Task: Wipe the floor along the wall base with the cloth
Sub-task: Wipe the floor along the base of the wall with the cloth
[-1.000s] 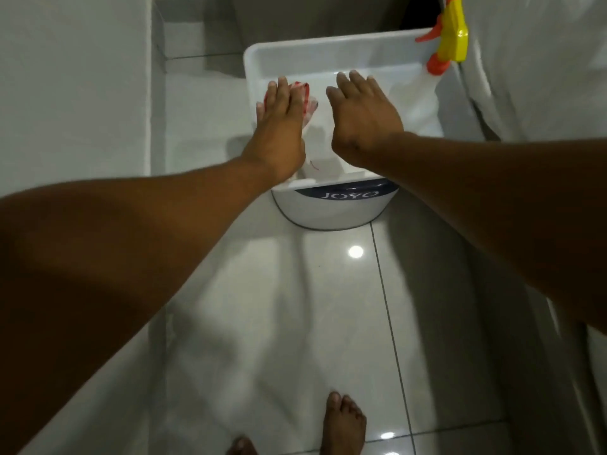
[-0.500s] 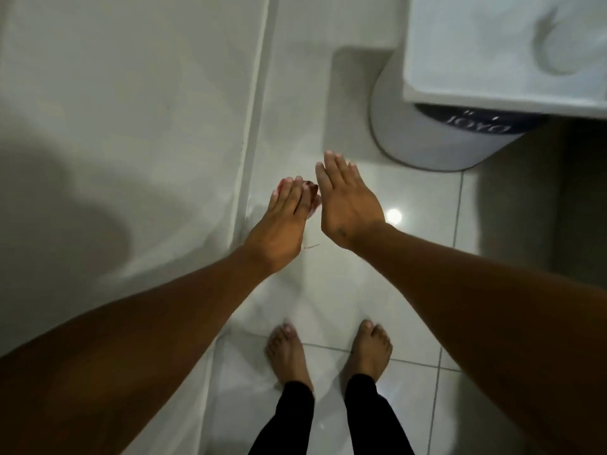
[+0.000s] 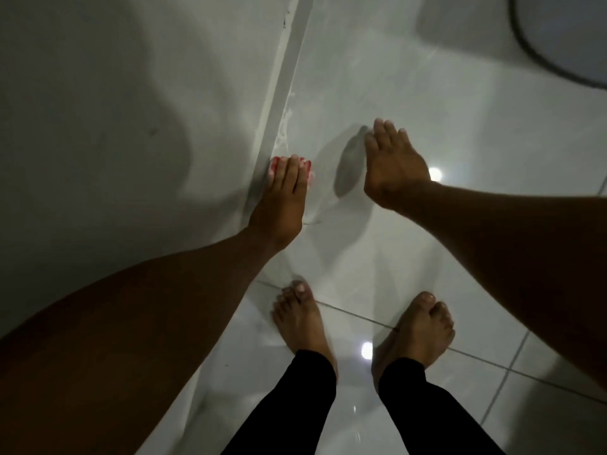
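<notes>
Your left hand (image 3: 282,192) dropped from mid-air, pressing the cloth (image 3: 274,165) flat against the wall base (image 3: 279,103). Your right hand (image 3: 392,165) hovered beside it, spread and empty. That wet, glossy floor (image 3: 427,257) risked a slip.

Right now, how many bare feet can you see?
2. The left foot stands nearer the wall; the right foot is beside it, both on the floor tiles.

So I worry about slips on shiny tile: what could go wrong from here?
The floor looks glossy and possibly wet, and the bare feet stand right behind the wiped strip, so a slip seems possible. Only a small edge of the cloth shows under the left hand, so it may miss the wall base.
</notes>
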Demonstrator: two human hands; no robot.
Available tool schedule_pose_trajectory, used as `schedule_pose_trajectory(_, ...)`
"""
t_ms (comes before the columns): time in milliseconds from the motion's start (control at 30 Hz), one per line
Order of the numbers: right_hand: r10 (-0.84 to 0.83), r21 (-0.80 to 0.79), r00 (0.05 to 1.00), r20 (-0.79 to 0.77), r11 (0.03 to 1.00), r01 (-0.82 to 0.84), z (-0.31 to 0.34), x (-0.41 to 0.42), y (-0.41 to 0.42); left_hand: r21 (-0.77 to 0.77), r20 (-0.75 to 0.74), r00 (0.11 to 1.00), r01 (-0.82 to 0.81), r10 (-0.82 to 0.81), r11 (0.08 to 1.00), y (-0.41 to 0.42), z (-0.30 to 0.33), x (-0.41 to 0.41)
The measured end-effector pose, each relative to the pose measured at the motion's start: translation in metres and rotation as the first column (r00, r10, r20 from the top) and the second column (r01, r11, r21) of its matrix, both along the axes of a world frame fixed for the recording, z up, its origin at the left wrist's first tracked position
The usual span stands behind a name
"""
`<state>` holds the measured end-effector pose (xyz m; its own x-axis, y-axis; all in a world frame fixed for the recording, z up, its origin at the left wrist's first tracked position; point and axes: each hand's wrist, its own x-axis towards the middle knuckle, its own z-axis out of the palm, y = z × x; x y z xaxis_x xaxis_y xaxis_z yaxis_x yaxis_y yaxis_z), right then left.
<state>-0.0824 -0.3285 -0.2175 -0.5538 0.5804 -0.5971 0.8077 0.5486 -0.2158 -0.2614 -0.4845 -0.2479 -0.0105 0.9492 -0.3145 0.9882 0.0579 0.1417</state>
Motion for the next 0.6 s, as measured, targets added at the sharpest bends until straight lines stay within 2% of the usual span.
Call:
schedule_pose_trajectory(100, -0.008, 0.000, 0.998, 0.062, 1.000, 0.008, -0.028, -0.005, 0.010, -0.066, 0.013, 0.996, -0.084, 0.085, 0.994, -0.022, -0.014, 0.000)
schedule_pose_trajectory(167, -0.045, 0.009, 0.995, 0.088, 0.999, 0.045, -0.048, -0.011, 0.015, -0.087, -0.044, 0.995, -0.090, 0.086, 0.992, -0.033, -0.019, 0.003)
schedule_pose_trajectory(233, -0.096, 0.076, 0.995, 0.021, 0.993, 0.094, -0.064, -0.016, 0.017, -0.056, -0.061, 0.994, -0.097, 0.094, 0.994, -0.027, -0.024, 0.003)
schedule_pose_trajectory(400, -0.144, 0.276, 0.969, -0.200, 0.941, 0.197, -0.091, -0.016, 0.027, 0.134, -0.025, 0.982, -0.180, 0.185, 0.974, 0.014, -0.050, -0.005)
schedule_pose_trajectory(500, -0.110, 0.344, 0.957, -0.270, 0.917, 0.203, -0.100, -0.012, 0.029, 0.155, -0.049, 0.982, -0.172, 0.182, 0.973, -0.008, -0.051, 0.000)
schedule_pose_trajectory(600, -0.106, 0.361, 0.949, -0.297, 0.908, 0.214, -0.101, -0.010, 0.030, 0.110, -0.071, 0.985, -0.146, 0.154, 0.983, -0.007, -0.049, 0.000)
